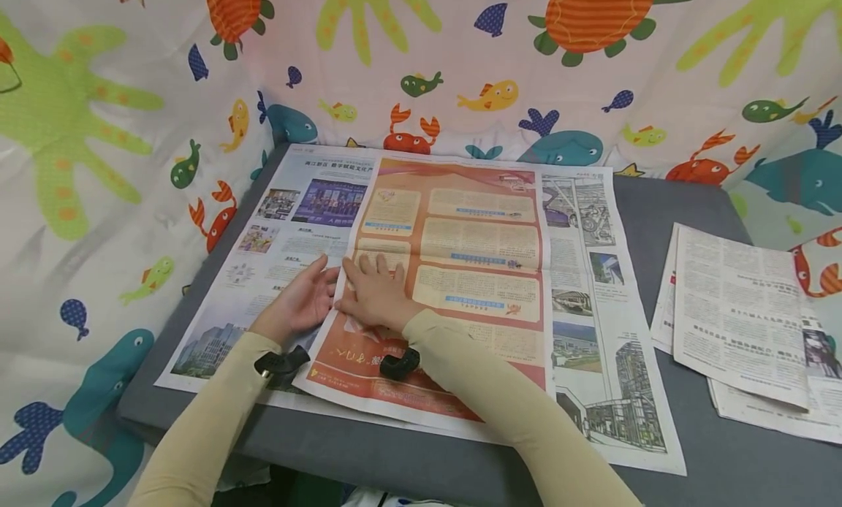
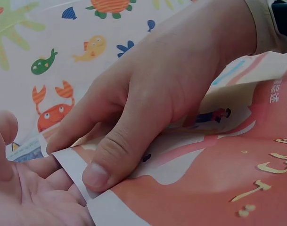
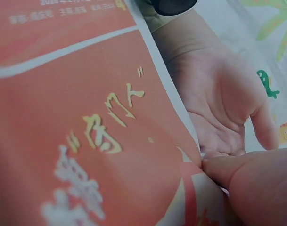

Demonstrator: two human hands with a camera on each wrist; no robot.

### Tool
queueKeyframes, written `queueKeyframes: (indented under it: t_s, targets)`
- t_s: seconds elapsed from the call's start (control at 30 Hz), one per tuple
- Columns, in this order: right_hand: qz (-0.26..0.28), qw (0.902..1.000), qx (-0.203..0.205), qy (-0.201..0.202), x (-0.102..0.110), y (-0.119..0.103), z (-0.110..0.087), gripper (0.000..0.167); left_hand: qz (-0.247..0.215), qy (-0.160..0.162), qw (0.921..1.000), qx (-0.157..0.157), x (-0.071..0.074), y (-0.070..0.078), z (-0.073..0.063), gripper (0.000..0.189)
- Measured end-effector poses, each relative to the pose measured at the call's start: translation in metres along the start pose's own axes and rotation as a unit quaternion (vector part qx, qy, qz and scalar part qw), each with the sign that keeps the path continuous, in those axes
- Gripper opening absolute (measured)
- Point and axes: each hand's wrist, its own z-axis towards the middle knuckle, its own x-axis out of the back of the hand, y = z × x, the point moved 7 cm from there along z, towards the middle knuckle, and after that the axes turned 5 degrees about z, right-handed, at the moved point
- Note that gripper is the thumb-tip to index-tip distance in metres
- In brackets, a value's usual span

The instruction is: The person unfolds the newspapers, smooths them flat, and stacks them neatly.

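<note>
Rectangular orange newspaper sheet (image 1: 479, 275): under spread right hand (image 1: 380, 294), partly over relaxed left hand (image 1: 299, 301); could crease from uneven pressing.

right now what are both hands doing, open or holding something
Left hand: open, palm up, partly under the edge of the orange newspaper page.
Right hand: open, resting on that page.

There are two hands (image 1: 299, 302) (image 1: 378, 291), two sleeves (image 1: 210, 412) (image 1: 493, 383), two black wrist devices (image 1: 283, 362) (image 1: 400, 364), one orange newspaper sheet (image 1: 483, 251), one counter (image 1: 684, 200) and two printed turtles (image 1: 234, 10) (image 1: 598, 16).
</note>
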Motion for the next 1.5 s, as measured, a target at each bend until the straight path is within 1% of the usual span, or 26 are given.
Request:
queueKeyframes:
  t_s: [0.1, 0.23, 0.3, 0.37, 0.43, 0.5, 0.57, 0.63, 0.73, 0.83, 0.93, 1.0, 1.03, 1.1, 1.17, 1.23, 1.27, 1.37, 1.43, 1.5]
  targets:
    - [0.01, 0.9999, 0.001, -0.001, 0.001, 0.003, -0.001, 0.078, 0.012, 0.006, 0.9999, -0.004, -0.003, 0.0, 0.002, 0.052]
    - [0.019, 0.9998, 0.0, 0.007, 0.005, 0.009, -0.001, 0.077, 0.025, 0.01, 0.9996, -0.01, -0.007, 0.0, 0.008, 0.06]
    - [0.026, 0.9996, -0.001, 0.01, 0.007, 0.012, -0.001, 0.078, 0.027, 0.013, 0.9995, -0.011, -0.009, 0.0, 0.011, 0.061]
    - [0.033, 0.9994, -0.003, 0.013, 0.009, 0.015, -0.002, 0.078, 0.029, 0.023, 0.9993, -0.01, -0.01, -0.001, 0.015, 0.056]
    - [0.04, 0.9991, -0.003, 0.015, 0.011, 0.018, -0.003, 0.078, 0.047, 0.035, 0.9982, -0.014, -0.011, -0.002, 0.019, 0.051]
    - [0.047, 0.9987, -0.001, 0.02, 0.014, 0.02, -0.004, 0.078, 0.075, 0.058, 0.9953, -0.019, -0.011, -0.002, 0.022, 0.05]
    - [0.053, 0.9983, 0.001, 0.025, 0.016, 0.022, -0.005, 0.078, 0.115, 0.079, 0.99, -0.026, -0.01, -0.002, 0.025, 0.053]
    - [0.057, 0.998, 0.004, 0.027, 0.018, 0.024, -0.006, 0.078, 0.143, 0.096, 0.9847, -0.028, -0.01, -0.002, 0.028, 0.055]
    - [0.062, 0.9977, 0.006, 0.028, 0.019, 0.026, -0.008, 0.078, 0.163, 0.117, 0.9793, -0.025, -0.011, -0.003, 0.03, 0.051]
    - [0.065, 0.9976, 0.006, 0.026, 0.02, 0.028, -0.009, 0.078, 0.172, 0.128, 0.9765, -0.02, -0.012, -0.006, 0.032, 0.048]
    - [0.064, 0.9976, 0.011, 0.027, 0.021, 0.028, -0.009, 0.08, 0.173, 0.143, 0.9743, -0.02, -0.013, -0.007, 0.034, 0.049]
    - [0.058, 0.9976, 0.019, 0.034, 0.023, 0.027, -0.01, 0.08, 0.175, 0.156, 0.972, -0.021, -0.014, -0.007, 0.034, 0.05]
    - [0.057, 0.9974, 0.025, 0.037, 0.025, 0.025, -0.01, 0.077, 0.175, 0.16, 0.9712, -0.025, -0.015, -0.006, 0.035, 0.05]
    - [0.053, 0.997, 0.036, 0.042, 0.027, 0.022, -0.011, 0.076, 0.174, 0.172, 0.9692, -0.03, -0.016, -0.006, 0.035, 0.05]
    - [0.056, 0.9966, 0.043, 0.042, 0.028, 0.02, -0.012, 0.078, 0.178, 0.187, 0.9655, -0.033, -0.016, -0.005, 0.035, 0.049]
    - [0.06, 0.9965, 0.046, 0.037, 0.027, 0.017, -0.012, 0.082, 0.175, 0.2, 0.9635, -0.034, -0.015, -0.005, 0.035, 0.05]
    - [0.06, 0.9965, 0.046, 0.035, 0.026, 0.017, -0.013, 0.086, 0.173, 0.207, 0.9623, -0.033, -0.014, -0.005, 0.036, 0.049]
    - [0.055, 0.9967, 0.048, 0.036, 0.024, 0.016, -0.012, 0.089, 0.163, 0.216, 0.9621, -0.037, -0.014, -0.005, 0.036, 0.05]
    - [0.056, 0.9966, 0.048, 0.038, 0.023, 0.018, -0.013, 0.089, 0.16, 0.21, 0.9638, -0.039, -0.014, -0.006, 0.038, 0.051]
    - [0.056, 0.9959, 0.057, 0.042, 0.025, 0.021, -0.016, 0.087, 0.168, 0.208, 0.9628, -0.038, -0.015, -0.007, 0.039, 0.049]
